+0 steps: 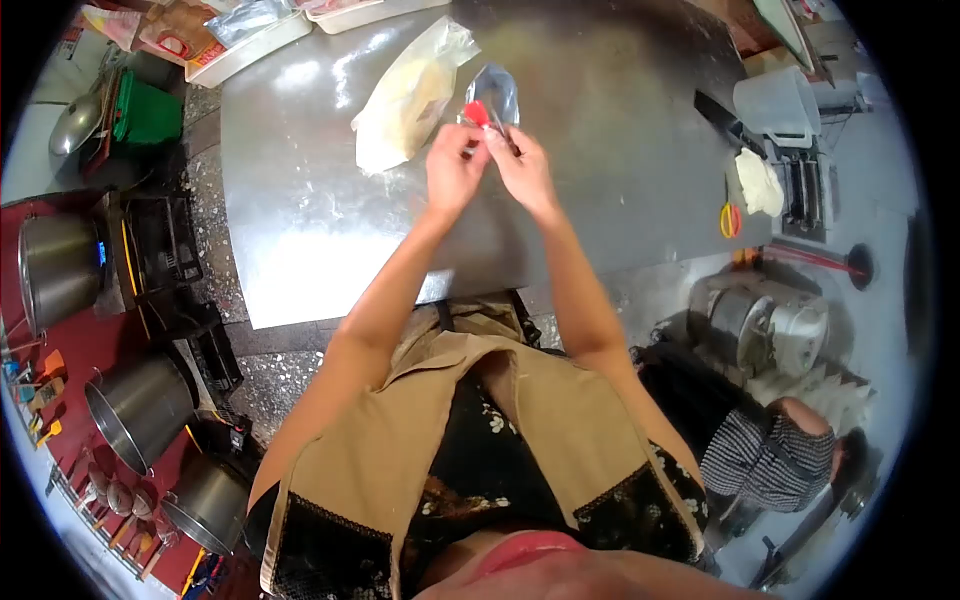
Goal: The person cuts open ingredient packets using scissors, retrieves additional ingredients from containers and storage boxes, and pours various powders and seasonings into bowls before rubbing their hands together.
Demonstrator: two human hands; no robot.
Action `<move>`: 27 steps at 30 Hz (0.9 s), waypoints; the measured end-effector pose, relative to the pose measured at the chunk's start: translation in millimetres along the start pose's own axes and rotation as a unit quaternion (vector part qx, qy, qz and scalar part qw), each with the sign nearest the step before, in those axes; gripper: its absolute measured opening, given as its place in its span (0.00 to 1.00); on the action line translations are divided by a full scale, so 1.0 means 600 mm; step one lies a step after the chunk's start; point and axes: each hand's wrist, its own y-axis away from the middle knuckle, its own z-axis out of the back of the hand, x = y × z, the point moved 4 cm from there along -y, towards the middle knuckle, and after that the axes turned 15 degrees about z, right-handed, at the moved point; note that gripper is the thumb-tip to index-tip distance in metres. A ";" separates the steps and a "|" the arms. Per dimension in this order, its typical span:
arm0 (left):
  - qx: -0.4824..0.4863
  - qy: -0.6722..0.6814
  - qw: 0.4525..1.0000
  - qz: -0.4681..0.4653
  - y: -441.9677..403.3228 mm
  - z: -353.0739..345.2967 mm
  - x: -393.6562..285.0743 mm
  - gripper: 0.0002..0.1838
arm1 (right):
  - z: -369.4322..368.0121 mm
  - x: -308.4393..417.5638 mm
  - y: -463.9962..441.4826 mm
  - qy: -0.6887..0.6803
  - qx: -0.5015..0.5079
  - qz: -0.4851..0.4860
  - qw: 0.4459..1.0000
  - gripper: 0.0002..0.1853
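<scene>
Both hands meet over the steel table [600,190], near its far middle. My left hand [455,165] has its fingers closed at a small red thing [477,112]. My right hand [520,170] is closed around a thin dark item, too small to name. Just beyond the fingers lies a shiny silver packet [494,88], partly hidden by the hands and the red thing. To the left of the hands a clear plastic bag [410,105] with pale contents rests on the table.
White trays [250,52] stand at the far left edge. On the right are a dark blade [728,122], a pale cloth-like piece [760,183], yellow-red scissors [731,220] and a white container [778,105]. Metal pots [145,410] stand at left. Another person [765,455] is at lower right.
</scene>
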 end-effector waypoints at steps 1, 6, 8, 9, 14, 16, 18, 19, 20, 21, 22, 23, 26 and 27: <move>-0.003 -0.003 1.000 0.003 0.011 -0.011 0.000 0.06 | -0.009 -0.014 0.004 -0.159 -0.010 -0.085 0.984 0.17; -0.025 -0.013 0.996 -0.088 0.044 -0.029 0.003 0.12 | -0.003 -0.050 -0.006 -0.169 -0.060 -0.159 0.971 0.13; -0.072 -0.073 0.989 -0.103 0.070 0.007 -0.022 0.19 | 0.003 -0.052 -0.008 -0.095 -0.014 -0.127 0.987 0.13; -0.155 -0.104 0.978 -0.097 0.085 0.046 -0.038 0.24 | 0.009 -0.047 -0.010 -0.016 0.025 -0.095 0.995 0.13; -0.335 -0.131 0.930 -0.081 0.011 0.163 -0.068 0.21 | -0.001 -0.010 0.005 0.012 -0.002 0.005 1.000 0.12; -0.209 0.031 0.977 0.017 -0.040 0.178 -0.018 0.16 | -0.015 0.011 0.009 -0.012 -0.001 0.014 1.000 0.11; -0.125 0.176 0.973 0.077 -0.063 0.190 0.026 0.07 | -0.032 0.026 0.014 -0.098 0.015 0.004 0.995 0.10; -0.132 0.177 0.973 0.073 -0.063 0.210 0.035 0.07 | -0.038 0.039 0.015 -0.101 0.019 0.011 0.995 0.10; -0.174 0.218 0.957 0.076 -0.057 0.240 0.033 0.07 | -0.046 0.058 0.015 -0.116 0.034 0.011 0.993 0.09; -0.215 0.261 0.938 0.079 -0.046 0.270 0.035 0.07 | -0.055 0.076 0.017 -0.129 0.051 0.011 0.990 0.08; -0.227 0.267 0.935 0.052 -0.031 0.305 0.033 0.07 | -0.069 0.096 0.019 -0.135 0.065 0.024 0.988 0.07; -0.236 0.270 0.932 0.048 -0.011 0.339 0.025 0.07 | -0.076 0.119 0.016 -0.137 0.072 0.032 0.987 0.07; -0.228 0.285 0.930 0.041 0.062 0.474 0.020 0.06 | -0.137 0.176 0.026 -0.173 0.112 -0.006 0.979 0.08; -0.230 0.284 0.930 0.034 0.088 0.525 0.021 0.06 | -0.162 0.203 0.025 -0.158 0.111 0.018 0.981 0.07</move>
